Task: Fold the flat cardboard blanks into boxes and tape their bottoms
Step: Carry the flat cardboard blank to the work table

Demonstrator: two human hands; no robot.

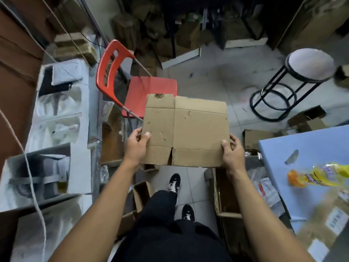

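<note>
Two hands hold one flat brown corrugated cardboard blank [185,131] in the air between them, its long axis running from the left hand [137,146] across to the right hand [231,152]. Each hand pinches a side edge near the lower corners, thumb on top and fingers beneath, so the creased panels spread up and away from the fingertips, equally near both hands. Opening it likely means pressing those edges toward each other. Beyond the fingers stands a red plastic chair [151,89] on grey floor tiles [217,80]; right of the right hand lies a blue table [302,148], with a round black-framed stool [309,63] further off.
</note>
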